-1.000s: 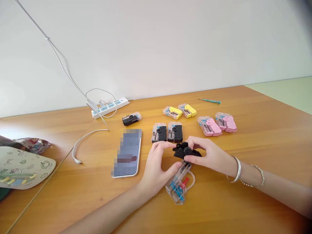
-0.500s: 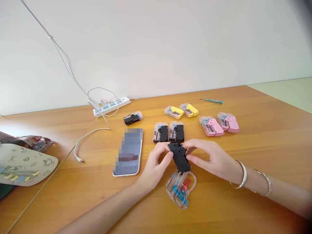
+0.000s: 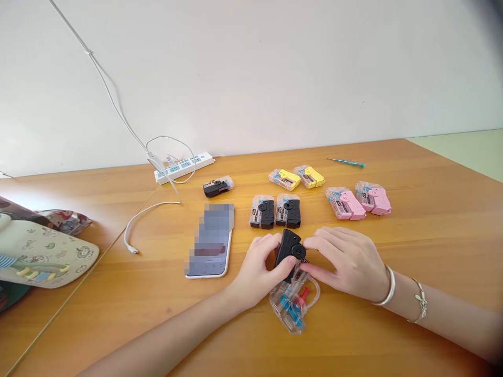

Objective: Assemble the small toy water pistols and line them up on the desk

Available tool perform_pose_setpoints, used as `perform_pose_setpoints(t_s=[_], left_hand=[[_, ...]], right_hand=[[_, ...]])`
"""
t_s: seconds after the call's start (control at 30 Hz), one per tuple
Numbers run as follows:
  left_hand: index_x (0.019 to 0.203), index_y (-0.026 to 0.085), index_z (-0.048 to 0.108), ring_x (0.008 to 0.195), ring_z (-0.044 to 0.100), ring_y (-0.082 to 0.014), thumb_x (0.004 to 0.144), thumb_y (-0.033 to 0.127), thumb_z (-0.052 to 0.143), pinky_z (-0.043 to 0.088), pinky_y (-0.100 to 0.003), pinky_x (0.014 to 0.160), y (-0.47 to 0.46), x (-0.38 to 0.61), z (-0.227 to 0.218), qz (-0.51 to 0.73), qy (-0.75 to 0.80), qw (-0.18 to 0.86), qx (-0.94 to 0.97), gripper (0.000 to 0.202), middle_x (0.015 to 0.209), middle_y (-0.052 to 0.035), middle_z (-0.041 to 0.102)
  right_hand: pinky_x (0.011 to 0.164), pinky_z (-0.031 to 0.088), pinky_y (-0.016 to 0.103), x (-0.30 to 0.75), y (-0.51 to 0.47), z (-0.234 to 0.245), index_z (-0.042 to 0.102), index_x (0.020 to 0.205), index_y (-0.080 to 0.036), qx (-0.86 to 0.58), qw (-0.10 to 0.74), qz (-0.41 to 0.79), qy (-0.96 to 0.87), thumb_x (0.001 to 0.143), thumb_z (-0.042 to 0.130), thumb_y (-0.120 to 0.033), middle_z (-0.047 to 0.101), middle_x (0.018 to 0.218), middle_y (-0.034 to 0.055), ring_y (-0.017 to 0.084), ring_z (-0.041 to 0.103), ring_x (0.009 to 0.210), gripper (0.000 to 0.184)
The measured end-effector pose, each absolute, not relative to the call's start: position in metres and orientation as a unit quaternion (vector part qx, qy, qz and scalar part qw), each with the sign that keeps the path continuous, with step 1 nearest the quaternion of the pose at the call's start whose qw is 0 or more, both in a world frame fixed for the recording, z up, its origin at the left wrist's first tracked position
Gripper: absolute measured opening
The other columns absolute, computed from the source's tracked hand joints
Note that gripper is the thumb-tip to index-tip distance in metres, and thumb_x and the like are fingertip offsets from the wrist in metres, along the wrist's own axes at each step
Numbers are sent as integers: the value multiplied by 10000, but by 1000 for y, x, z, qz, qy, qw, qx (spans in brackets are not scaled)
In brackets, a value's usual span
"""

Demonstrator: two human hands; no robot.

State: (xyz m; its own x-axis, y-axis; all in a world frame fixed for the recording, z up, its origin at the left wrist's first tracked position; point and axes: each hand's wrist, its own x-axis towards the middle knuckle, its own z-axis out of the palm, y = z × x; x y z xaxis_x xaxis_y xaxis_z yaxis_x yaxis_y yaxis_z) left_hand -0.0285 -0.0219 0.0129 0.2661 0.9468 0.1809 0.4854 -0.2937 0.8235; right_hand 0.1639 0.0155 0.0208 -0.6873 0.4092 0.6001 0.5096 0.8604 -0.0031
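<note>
My left hand [image 3: 259, 270] and right hand [image 3: 346, 260] pinch the black piece [image 3: 290, 252] between curled fingers; if my grip slips, I could drop it onto the clear packet [image 3: 293, 306].

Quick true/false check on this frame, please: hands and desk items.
1. The left hand and right hand both hold a black plastic piece: true.
2. The right wrist wears a bangle and a chain bracelet: true.
3. The right hand holds the screwdriver: false, it lies on the table beyond the pink packs.
4. The left hand holds the phone: false, it lies on the table.
</note>
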Motion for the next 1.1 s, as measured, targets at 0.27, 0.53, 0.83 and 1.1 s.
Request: perform_pose_setpoints(t_s=[0.27,0.53,0.83,1.1], left_hand=[[755,165,576,684,507,-174,855,288,481,402,-270,653,-20,-28,11,357,459,363,728,186,729,-25,594],[636,167,500,593,417,-140,840,285,439,362,-239,561,-21,-28,9,374,492,385,686,243,613,13,481],[586,177,394,560,296,-110,802,237,433,261,-218,505,-19,-28,3,382,503,383,674,227,574,42,328],[579,180,354,553,264,-100,803,257,425,219,-220,490,-19,-29,1,392,509,382,665,247,569,47,294]], right_hand=[[536,349,289,162,13,28,592,837,-182,-231,262,-147,-925,901,465,-248,622,629,14,158,531,564,158],[534,292,318,141,0,32,584,705,-158,-283,185,-205,-919,823,438,-170,562,581,22,177,495,525,188],[513,215,312,121,-7,39,533,589,-176,-309,129,-286,-898,652,513,-120,532,498,15,159,469,454,86],[528,202,306,119,-4,32,540,616,-168,-311,137,-312,-887,695,556,-142,542,506,1,156,480,464,85]])
